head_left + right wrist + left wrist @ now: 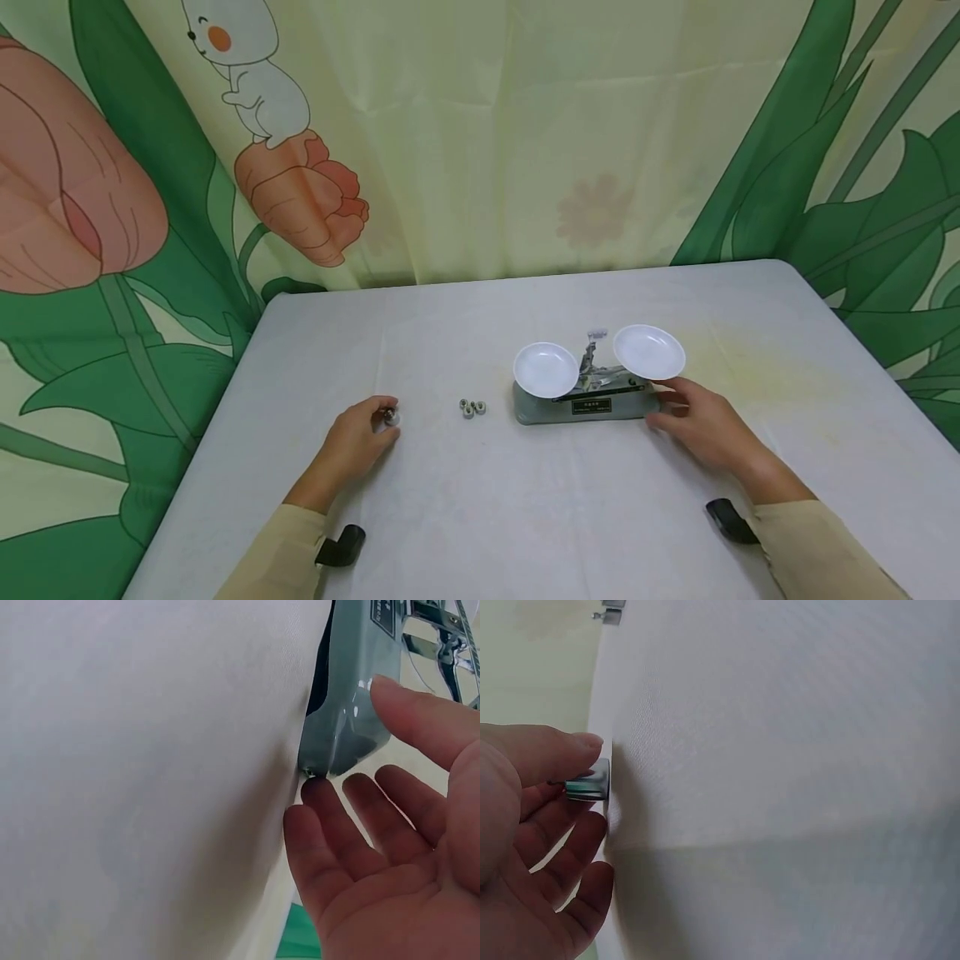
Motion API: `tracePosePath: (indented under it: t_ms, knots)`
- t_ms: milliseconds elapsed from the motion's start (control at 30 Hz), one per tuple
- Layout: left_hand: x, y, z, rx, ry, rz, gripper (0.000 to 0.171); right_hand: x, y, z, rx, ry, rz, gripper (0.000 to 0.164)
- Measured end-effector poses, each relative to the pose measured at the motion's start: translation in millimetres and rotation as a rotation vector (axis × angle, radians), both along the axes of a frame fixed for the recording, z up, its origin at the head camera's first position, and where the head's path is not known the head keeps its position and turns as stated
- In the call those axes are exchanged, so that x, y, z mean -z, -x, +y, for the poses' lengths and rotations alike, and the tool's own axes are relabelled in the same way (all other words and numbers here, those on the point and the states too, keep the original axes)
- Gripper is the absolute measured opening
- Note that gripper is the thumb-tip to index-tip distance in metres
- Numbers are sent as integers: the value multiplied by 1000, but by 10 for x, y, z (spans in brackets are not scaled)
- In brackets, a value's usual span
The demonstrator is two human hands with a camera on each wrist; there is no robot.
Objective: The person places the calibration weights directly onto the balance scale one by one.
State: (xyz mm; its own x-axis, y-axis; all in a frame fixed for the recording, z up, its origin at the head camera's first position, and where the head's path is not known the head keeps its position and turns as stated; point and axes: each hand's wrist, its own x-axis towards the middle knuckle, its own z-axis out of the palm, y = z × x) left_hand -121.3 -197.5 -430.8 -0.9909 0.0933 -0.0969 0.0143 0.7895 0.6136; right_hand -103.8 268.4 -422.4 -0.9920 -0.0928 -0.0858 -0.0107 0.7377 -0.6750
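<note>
My left hand (pixel 356 442) pinches a small shiny metal weight (pixel 592 781) between thumb and index finger, low over the white table. The other fingers are bent beneath it in the left wrist view. To the right stands a grey balance scale (pixel 540 408) with two white pans; the right pan (pixel 649 352) sits higher than the left pan (pixel 546 370). My right hand (pixel 701 421) is at the right end of the scale's base. Its thumb tip overlaps the base's edge in the right wrist view, and the loosely bent fingers lie around the end.
Several small metal weights (pixel 469 410) stand clustered between my left hand and the scale. The white tablecloth (pixel 480 508) covers the table, with a printed curtain (pixel 465 167) hanging behind its far edge. Black wrist bands (pixel 341 547) show at both sleeves.
</note>
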Motion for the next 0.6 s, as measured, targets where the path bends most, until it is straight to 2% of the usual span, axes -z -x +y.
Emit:
tracePosePath:
  t_ms: [267,600]
  knots:
    - [24,14,-37,-14,9,-13,42,50,31,2,5,-48,61,60]
    - [40,31,-49,-9,31,11,36,54,54,-12,-9,-77,115,51]
